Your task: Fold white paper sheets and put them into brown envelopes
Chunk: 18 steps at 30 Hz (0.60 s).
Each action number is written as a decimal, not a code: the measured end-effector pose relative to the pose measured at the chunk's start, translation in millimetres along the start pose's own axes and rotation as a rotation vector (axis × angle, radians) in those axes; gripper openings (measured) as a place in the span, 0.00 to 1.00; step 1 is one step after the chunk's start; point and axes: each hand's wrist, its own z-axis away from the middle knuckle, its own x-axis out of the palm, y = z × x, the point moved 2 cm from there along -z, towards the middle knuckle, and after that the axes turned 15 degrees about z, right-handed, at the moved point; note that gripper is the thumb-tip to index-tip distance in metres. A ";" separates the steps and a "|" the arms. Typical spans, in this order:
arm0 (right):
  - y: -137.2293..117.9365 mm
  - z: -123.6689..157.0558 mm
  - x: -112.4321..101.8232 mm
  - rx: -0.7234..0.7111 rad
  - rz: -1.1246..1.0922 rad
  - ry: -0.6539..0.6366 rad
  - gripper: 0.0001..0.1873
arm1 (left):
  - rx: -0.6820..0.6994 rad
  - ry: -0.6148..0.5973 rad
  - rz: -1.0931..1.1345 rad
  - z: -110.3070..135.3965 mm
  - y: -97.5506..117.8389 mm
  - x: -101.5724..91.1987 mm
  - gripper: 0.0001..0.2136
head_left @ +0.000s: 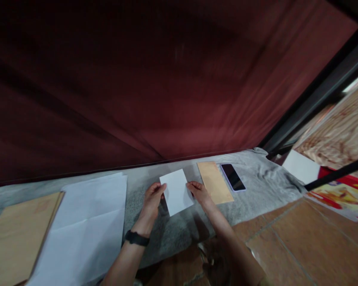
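while it's held, paper (176, 193) points lengthwise forward-left.

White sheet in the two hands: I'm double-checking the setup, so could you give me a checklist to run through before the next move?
1. Left hand grips the white sheet: ok, thumb over its left edge.
2. Right hand grips it too: ok, at the right edge.
3. White sheet is a single layer: cannot tell; only its upper face shows.
4. Right wrist is off the brown paper piece: cannot tell; they overlap in this view.
5. Phone is off the brown paper piece: ok, it lies beside it.
6. Large white sheets are squared up: not ok, their edges are offset at the top right.
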 end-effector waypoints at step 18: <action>11.7 1.5 1.2 0.035 0.009 0.046 0.17 | 0.074 0.096 0.112 -0.5 6.4 -1.6 0.20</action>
